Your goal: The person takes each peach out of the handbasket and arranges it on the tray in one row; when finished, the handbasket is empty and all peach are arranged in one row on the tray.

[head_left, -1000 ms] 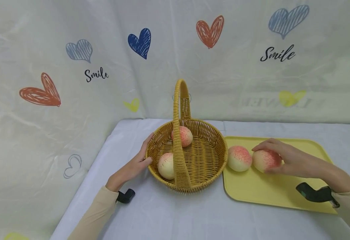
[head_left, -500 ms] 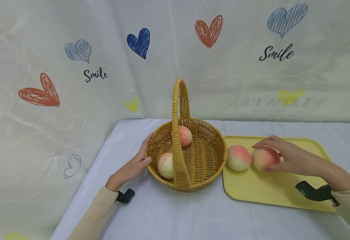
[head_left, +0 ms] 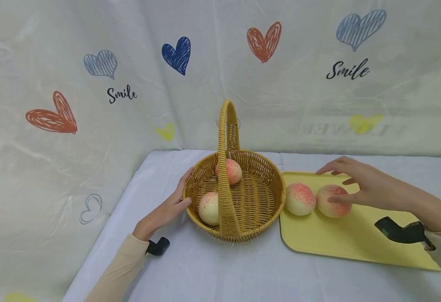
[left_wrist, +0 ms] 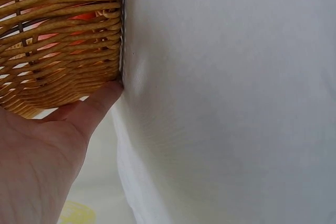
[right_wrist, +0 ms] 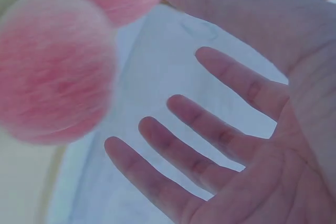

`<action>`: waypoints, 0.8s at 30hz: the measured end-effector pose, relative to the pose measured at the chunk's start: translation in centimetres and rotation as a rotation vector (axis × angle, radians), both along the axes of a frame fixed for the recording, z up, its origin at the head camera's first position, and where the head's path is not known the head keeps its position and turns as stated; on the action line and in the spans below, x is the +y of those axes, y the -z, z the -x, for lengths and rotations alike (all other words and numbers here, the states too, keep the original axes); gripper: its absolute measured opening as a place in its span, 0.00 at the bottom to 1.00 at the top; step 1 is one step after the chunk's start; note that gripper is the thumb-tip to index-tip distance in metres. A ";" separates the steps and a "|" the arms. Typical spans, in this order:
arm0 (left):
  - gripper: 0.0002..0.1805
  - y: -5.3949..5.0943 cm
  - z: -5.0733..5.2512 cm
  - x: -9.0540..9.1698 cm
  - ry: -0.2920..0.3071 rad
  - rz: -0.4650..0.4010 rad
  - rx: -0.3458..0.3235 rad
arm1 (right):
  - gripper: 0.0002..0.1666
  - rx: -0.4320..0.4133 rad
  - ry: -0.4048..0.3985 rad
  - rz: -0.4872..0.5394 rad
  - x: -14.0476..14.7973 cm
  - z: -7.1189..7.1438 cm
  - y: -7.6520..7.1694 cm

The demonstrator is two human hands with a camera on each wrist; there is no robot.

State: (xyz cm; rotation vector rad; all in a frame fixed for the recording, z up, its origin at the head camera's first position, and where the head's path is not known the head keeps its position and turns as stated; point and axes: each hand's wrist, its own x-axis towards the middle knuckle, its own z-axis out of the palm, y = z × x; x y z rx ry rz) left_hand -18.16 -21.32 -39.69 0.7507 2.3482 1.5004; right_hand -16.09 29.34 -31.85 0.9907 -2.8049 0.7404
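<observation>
My left hand [head_left: 169,209] grips the left side of a round wicker basket [head_left: 259,201], thumb at the rim and fingers along the outer wall. In the left wrist view, its fingertips touch the basket's woven wall [left_wrist: 63,72]. Inside the basket lie two pink-and-cream peaches, one at the back [head_left: 234,172] and one at the front left [head_left: 208,208]. My right hand [head_left: 371,184] hovers with spread fingers over a peach [head_left: 327,205] on the yellow tray. The right wrist view shows nothing in its palm. Beside that peach sits another peach [head_left: 299,199].
The yellow tray [head_left: 318,239] lies right of the basket, close to its rim. A tall wicker handle [head_left: 224,167] arches over the basket. White cloth [head_left: 258,272] covers the table, and a heart-printed curtain [head_left: 205,84] hangs behind.
My right hand has let go of the right peach on the tray and risen, its fingers opening away from it. My left hand and the basket stay in place.
</observation>
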 end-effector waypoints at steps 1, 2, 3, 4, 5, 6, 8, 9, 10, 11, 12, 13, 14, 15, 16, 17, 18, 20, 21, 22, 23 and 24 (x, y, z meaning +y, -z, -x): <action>0.48 0.0 0.0 0.0 0.001 -0.001 -0.001 | 0.36 -0.007 -0.002 -0.009 -0.6 0.2 -0.7; 0.48 0.0 0.0 -0.1 0.003 0.000 0.000 | 0.35 -0.010 -0.012 -0.014 -1.3 0.4 -1.4; 0.48 0.0 0.0 -0.1 0.006 0.001 0.001 | 0.34 -0.014 -0.024 -0.014 -2.1 0.6 -2.1; 0.48 0.0 0.0 -0.1 0.009 0.002 0.003 | 0.33 -0.017 -0.039 -0.015 -3.0 1.0 -2.8; 0.48 0.0 0.1 -0.1 0.010 0.004 0.004 | 0.33 -0.022 -0.056 -0.011 -3.9 1.3 -3.5; 0.48 0.0 0.1 -0.1 0.011 0.004 0.006 | 0.32 -0.032 -0.071 -0.009 -4.9 1.7 -4.2; 0.48 -0.1 0.1 -0.1 0.012 0.009 0.010 | 0.32 -0.043 -0.108 -0.014 -6.8 2.4 -5.5; 0.48 -0.1 0.1 0.0 0.012 0.012 0.010 | 0.32 -0.056 -0.126 -0.016 -7.7 2.7 -6.0; 0.48 -0.2 0.1 0.0 0.009 0.016 0.009 | 0.31 -0.066 -0.146 -0.020 -8.7 3.0 -6.5; 0.48 -0.2 0.1 0.0 0.007 0.019 0.011 | 0.31 -0.075 -0.167 -0.022 -9.6 3.3 -6.8; 0.48 -0.2 0.1 0.1 0.004 0.022 0.013 | 0.30 -0.089 -0.183 -0.028 -10.4 3.5 -7.0; 0.48 -0.1 0.2 0.1 0.003 0.025 0.014 | 0.30 -0.098 -0.203 -0.031 -11.3 3.7 -7.0; 0.48 -0.1 0.2 0.1 0.003 0.025 0.014 | 0.30 -0.108 -0.218 -0.037 -12.1 3.9 -7.0; 0.48 -0.1 0.3 0.1 0.003 0.026 0.016 | 0.29 -0.112 -0.238 -0.042 -12.9 4.2 -6.9; 0.49 -0.1 0.3 0.1 0.002 0.025 0.015 | 0.28 -0.112 -0.256 -0.047 -13.7 4.4 -6.7; 0.49 0.0 0.3 0.1 0.002 0.024 0.017 | 0.28 -0.109 -0.274 -0.051 -14.4 4.7 -6.5; 0.49 0.0 0.3 0.1 0.003 0.021 0.018 | 0.28 -0.108 -0.285 -0.059 -15.2 5.0 -6.3; 0.49 0.0 0.3 0.0 -0.001 0.019 0.018 | 0.28 -0.108 -0.310 -0.061 -16.5 5.8 -5.8; 0.49 0.0 0.3 0.0 -0.002 0.021 0.021 | 0.27 -0.110 -0.328 -0.052 -17.1 6.2 -5.5; 0.49 0.0 0.3 -0.1 -0.002 0.022 0.023 | 0.26 -0.116 -0.337 -0.044 -17.6 6.6 -5.2; 0.49 0.1 0.3 -0.1 -0.002 0.024 0.026 | 0.26 -0.126 -0.344 -0.034 -18.1 7.0 -4.9; 0.49 0.1 0.3 -0.1 -0.003 0.024 0.027 | 0.25 -0.137 -0.349 -0.026 -18.6 7.4 -4.5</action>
